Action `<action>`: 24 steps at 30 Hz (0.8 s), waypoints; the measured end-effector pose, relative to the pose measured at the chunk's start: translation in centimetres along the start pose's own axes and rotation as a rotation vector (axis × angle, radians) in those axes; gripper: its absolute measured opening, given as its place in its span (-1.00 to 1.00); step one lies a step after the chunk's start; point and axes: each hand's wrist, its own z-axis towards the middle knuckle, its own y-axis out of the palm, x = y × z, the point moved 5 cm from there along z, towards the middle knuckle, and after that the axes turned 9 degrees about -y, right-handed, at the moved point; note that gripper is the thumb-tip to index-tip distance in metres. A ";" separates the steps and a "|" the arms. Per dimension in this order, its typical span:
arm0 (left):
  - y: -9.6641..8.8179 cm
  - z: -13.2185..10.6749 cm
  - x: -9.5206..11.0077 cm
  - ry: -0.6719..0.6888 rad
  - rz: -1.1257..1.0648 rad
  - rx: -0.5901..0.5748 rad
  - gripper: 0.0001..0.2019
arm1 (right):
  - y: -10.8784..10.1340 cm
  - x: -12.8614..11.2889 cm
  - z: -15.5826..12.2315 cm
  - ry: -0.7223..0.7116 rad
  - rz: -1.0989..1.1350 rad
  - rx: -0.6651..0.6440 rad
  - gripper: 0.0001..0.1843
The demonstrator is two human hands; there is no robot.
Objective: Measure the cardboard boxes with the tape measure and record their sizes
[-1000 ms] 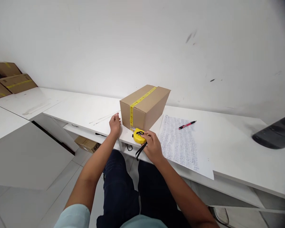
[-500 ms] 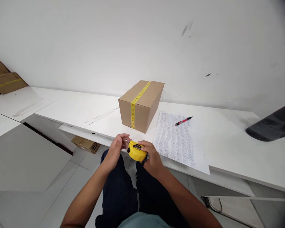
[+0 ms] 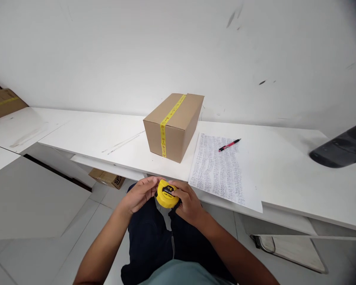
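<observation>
A yellow tape measure [image 3: 167,196] with a black label is held over my lap, just in front of the table edge. My right hand [image 3: 187,199] grips its right side, thumb and fingers around the case. At the upper left of the case, my left hand [image 3: 142,194] has its thumb and forefinger closed together against it. Whether the fingertips pinch the blade's end is too small to tell. Beyond both hands, a closed cardboard box [image 3: 172,126] sealed with yellow printed tape sits on the white table [image 3: 118,134].
Right of the box lies a sheet of paper [image 3: 216,174] covered in handwriting, overhanging the front edge, with a red and black pen [image 3: 230,145] on it. A dark object [image 3: 338,150] stands far right. More boxes [image 3: 4,103] are at far left; another box [image 3: 106,178] lies below the table.
The tape measure has turned to show more of its labelled face and come slightly lower. My left hand's fingers have moved in and closed against it. The view has shifted slightly.
</observation>
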 end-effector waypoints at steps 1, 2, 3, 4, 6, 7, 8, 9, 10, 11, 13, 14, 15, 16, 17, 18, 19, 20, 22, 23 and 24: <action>-0.2 0.1 0.1 0.005 0.003 0.006 -0.50 | 0.0 0.0 0.0 0.006 0.001 0.019 -0.47; -0.4 0.1 0.3 0.014 0.011 0.016 -0.53 | 0.0 0.0 0.1 0.015 0.006 0.035 -0.49; -0.6 0.1 0.7 0.025 0.020 0.028 -0.56 | 0.0 0.0 0.2 0.027 0.014 0.047 -0.51; -0.6 0.1 1.1 0.033 0.026 0.038 -0.58 | 0.2 0.0 0.3 0.043 0.023 0.057 -0.52; -0.4 -0.1 2.8 0.056 0.083 0.060 -0.62 | 0.6 -0.1 0.5 0.086 0.033 0.082 -0.55; 0.1 -0.1 4.0 0.074 0.145 0.072 -0.64 | 1.0 -0.3 0.6 0.109 0.035 0.098 -0.54; 0.6 -0.1 5.3 0.099 0.222 0.086 -0.64 | 1.4 -0.5 0.7 0.134 0.040 0.120 -0.52; 1.4 -0.1 6.7 0.128 0.305 0.102 -0.65 | 1.8 -0.7 0.8 0.159 0.058 0.147 -0.47; 2.3 0.0 8.1 0.151 0.388 0.114 -0.66 | 2.3 -0.9 0.9 0.180 0.093 0.181 -0.40; 3.2 0.2 9.4 0.164 0.458 0.118 -0.66 | 2.9 -1.1 1.1 0.206 0.145 0.213 -0.29; 5.0 0.7 11.4 0.180 0.568 0.099 -0.66 | 3.8 -0.8 1.5 0.302 0.235 0.284 -0.09; 5.8 1.0 12.1 0.197 0.627 0.076 -0.66 | 4.1 -0.4 1.8 0.370 0.251 0.320 -0.04; 6.4 1.2 12.7 0.225 0.692 0.049 -0.67 | 4.3 0.2 2.1 0.445 0.240 0.350 -0.04; 6.7 1.4 13.2 0.270 0.762 0.031 -0.67 | 4.3 0.9 2.4 0.520 0.207 0.366 -0.07; 6.8 1.6 13.8 0.332 0.833 0.032 -0.68 | 4.2 1.7 2.8 0.582 0.159 0.364 -0.13; 6.7 1.7 14.3 0.405 0.908 0.048 -0.70 | 4.1 2.3 3.4 0.616 0.104 0.343 -0.20; 6.4 1.8 14.9 0.489 0.988 0.079 -0.72 | 4.1 2.9 3.9 0.630 0.046 0.300 -0.26; 5.9 1.8 15.5 0.584 1.069 0.130 -0.73 | 4.1 3.4 4.4 0.629 -0.019 0.248 -0.29; 5.0 1.8 17.0 0.800 1.221 0.255 -0.73 | 4.5 4.0 5.1 0.611 -0.161 0.143 -0.31; 4.6 1.7 17.8 0.903 1.288 0.322 -0.72 | 4.9 4.2 5.1 0.610 -0.221 0.091 -0.30; 4.2 1.8 18.6 0.991 1.343 0.393 -0.71 | 5.5 4.3 4.9 0.621 -0.269 0.041 -0.28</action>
